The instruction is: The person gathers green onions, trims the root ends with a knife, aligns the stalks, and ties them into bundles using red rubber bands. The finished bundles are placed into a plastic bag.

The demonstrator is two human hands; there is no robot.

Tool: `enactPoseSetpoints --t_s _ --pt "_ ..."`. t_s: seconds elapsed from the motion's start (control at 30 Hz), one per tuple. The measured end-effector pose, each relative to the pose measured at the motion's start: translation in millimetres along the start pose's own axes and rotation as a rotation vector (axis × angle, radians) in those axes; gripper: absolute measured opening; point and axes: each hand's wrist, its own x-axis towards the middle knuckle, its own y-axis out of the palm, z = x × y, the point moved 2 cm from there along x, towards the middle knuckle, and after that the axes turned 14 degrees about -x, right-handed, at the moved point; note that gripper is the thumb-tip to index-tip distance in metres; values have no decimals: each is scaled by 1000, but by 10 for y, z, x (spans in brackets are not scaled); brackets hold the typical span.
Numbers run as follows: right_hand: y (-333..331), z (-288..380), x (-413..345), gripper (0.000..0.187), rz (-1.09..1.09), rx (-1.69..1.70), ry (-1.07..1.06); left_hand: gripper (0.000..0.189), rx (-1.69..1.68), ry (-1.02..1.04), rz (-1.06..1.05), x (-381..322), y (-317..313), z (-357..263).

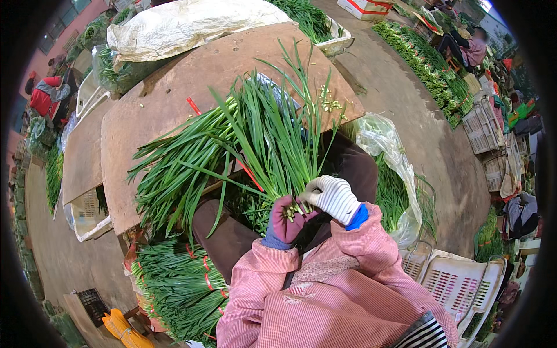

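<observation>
My left hand (286, 219), in a purple glove with a blue-grey cuff, is closed around the pale stem ends of a bunch of garlic chives (278, 148). The long green leaves fan up and away over the board's near edge. My right hand (335, 195), in a white striped knit glove, pinches stems at the base of that bunch, right beside the left. To the left, another pile of chives (187, 161) lies on the wooden board (152, 108), its leaves hanging over the edge. A red strip (250, 175) shows between the two lots.
Red-banded chive bundles (182, 278) are stacked at lower left. A clear plastic bag of chives (391, 187) stands at right, with white plastic crates (457, 278) below it. Cut stem bits (328, 102) dot the board's right side. A seated person (472, 50) is at far right.
</observation>
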Motion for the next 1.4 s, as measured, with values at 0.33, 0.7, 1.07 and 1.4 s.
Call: enactPoseSetpoints --t_s 0.33,0.7,1.07,1.4 --pt "170 3 132 42 46 117 97 23 -95 17 -290 19 83 31" --pt "162 -48 -19 38 -198 72 38 27 129 -17 -156 57 -64 74" --pt "31 103 -389 31 -109 693 196 26 327 26 -181 73 -107 42" --pt "-94 -297 -217 41 -140 168 114 19 323 133 -478 132 214 175"
